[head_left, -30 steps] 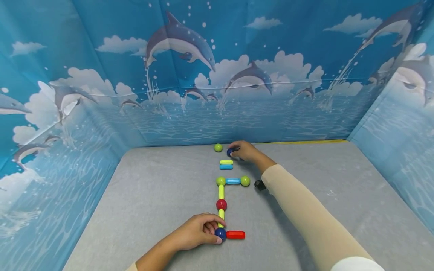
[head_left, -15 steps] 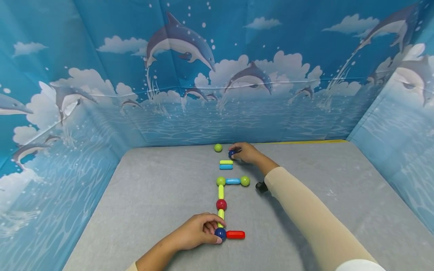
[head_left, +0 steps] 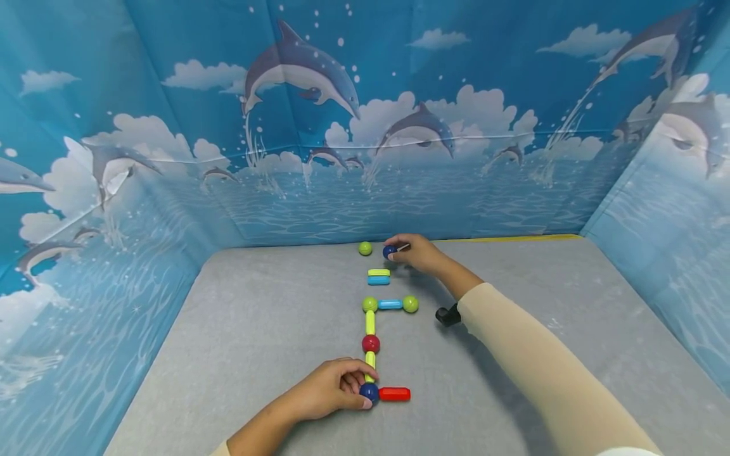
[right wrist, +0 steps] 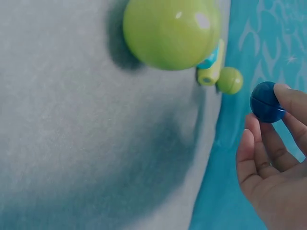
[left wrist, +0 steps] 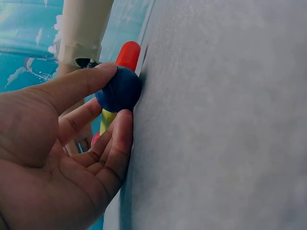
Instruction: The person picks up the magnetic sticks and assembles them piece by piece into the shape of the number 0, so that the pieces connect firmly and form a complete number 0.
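Near the front of the table, my left hand (head_left: 331, 389) grips a dark blue ball (head_left: 369, 392) between thumb and fingers. That ball forms the lower corner of a chain. A red rod (head_left: 395, 394) joins it on the right. Away from me run a yellow-green rod (head_left: 371, 361), a red ball (head_left: 371, 344), another yellow-green rod (head_left: 370, 322) and a green ball (head_left: 369, 304). From there a blue rod (head_left: 390, 304) leads right to a second green ball (head_left: 410, 304). At the back, my right hand (head_left: 421, 253) pinches another blue ball (right wrist: 266, 101) with thumb and fingertips.
A loose green ball (head_left: 365, 248) lies by the back edge of the grey table (head_left: 274, 304). Just in front of it, a yellow-green rod (head_left: 379, 273) and a blue rod (head_left: 379, 280) lie side by side. Dolphin-printed curtains (head_left: 274, 209) stand behind and at both sides.
My right hand dips slightly toward me, then rises with the blue ball, and its forearm swings a little right. The left hand keeps its hold on the chain's lower blue ball.
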A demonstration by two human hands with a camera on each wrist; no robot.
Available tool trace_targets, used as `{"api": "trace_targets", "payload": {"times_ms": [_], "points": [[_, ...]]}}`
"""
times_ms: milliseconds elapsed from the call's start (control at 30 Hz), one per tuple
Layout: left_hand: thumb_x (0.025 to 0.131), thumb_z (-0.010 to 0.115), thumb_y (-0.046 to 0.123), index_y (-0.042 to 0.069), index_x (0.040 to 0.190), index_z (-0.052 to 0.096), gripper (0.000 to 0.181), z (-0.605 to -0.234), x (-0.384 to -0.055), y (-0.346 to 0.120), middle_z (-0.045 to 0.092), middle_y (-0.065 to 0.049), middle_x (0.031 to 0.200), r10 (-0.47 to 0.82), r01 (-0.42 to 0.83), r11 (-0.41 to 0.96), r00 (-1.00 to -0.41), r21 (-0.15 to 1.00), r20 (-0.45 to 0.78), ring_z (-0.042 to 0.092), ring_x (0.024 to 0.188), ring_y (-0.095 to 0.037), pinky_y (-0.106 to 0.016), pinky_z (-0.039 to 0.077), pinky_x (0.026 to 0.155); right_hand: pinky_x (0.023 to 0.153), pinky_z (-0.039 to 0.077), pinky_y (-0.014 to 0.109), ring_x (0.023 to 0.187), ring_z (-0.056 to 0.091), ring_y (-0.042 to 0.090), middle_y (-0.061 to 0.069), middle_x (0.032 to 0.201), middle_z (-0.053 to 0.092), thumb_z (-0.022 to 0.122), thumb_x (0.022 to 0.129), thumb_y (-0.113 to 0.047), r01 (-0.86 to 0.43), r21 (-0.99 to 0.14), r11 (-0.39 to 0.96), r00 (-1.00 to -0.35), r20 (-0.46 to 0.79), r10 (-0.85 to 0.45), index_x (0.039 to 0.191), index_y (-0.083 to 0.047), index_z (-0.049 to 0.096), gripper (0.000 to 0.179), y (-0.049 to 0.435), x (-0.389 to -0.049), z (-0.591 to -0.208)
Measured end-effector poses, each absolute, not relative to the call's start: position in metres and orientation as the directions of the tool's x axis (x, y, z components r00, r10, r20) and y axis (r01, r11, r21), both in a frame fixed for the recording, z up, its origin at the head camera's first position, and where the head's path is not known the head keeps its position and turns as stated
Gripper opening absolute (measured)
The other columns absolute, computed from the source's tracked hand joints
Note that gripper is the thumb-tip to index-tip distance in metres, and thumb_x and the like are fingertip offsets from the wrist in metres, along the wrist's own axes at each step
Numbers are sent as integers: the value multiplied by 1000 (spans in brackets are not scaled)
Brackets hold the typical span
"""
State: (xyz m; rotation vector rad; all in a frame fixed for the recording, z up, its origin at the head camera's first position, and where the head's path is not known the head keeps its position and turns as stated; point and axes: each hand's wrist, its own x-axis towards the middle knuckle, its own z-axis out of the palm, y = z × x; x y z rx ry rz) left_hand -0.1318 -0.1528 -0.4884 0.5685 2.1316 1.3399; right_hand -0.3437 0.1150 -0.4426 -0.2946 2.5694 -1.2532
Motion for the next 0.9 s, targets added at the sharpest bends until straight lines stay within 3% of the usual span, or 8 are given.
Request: {"api": "trace_targets", "payload": {"times_ms": [533, 900], "points": [[83, 84, 17, 21, 114, 72, 34, -489, -131, -153, 63, 1, 95, 610, 53, 409, -758, 911, -230, 59, 83, -9, -19, 51, 71, 96, 55, 42, 117, 63, 28, 13, 138, 61, 66, 99, -22, -188, -815, 549, -910, -66, -409, 139, -16, 60, 40, 137, -290, -425], [84, 83, 21, 22, 115, 72, 33, -490, -130, -153, 64, 3, 95, 620, 91, 415, -757, 905, -209, 59, 82, -7, -19, 52, 72, 92, 55, 35, 111, 63, 22, 9, 132, 64, 69, 97, -25, -166, -859, 484, -886, -86, -456, 138, -9, 61, 44, 151, -242, -433]]}}
